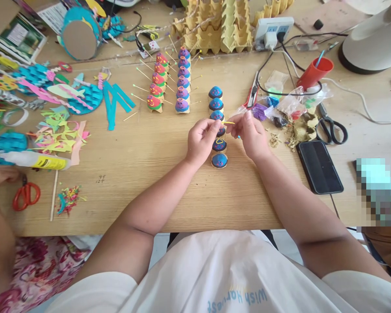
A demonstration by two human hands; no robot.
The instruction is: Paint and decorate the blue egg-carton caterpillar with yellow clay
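Note:
Between my two hands stretches a thin yellow strand (228, 122), perhaps clay; its exact material is too small to tell. My left hand (202, 138) pinches its left end between thumb and fingers. At its right end, my right hand (250, 134) has its thumb and fingertips pressed together. Both hands hover over a row of blue egg-carton cups (219, 161) with small faces, partly hiding the middle ones. One cup near the front bears a yellow loop (219, 142) on top. Farther left stand a purple-and-blue row (182, 93) and a red-and-green row (155, 90), with pins sticking out.
Right of my hands lie clay packets (288, 104), a red cutter (252, 93), black scissors (331, 126) and a phone (319, 167). A red cup (316, 71) stands behind. At left are paper scraps (60, 134), a glue bottle (39, 160), orange scissors (26, 195) and another person's hand (1, 177).

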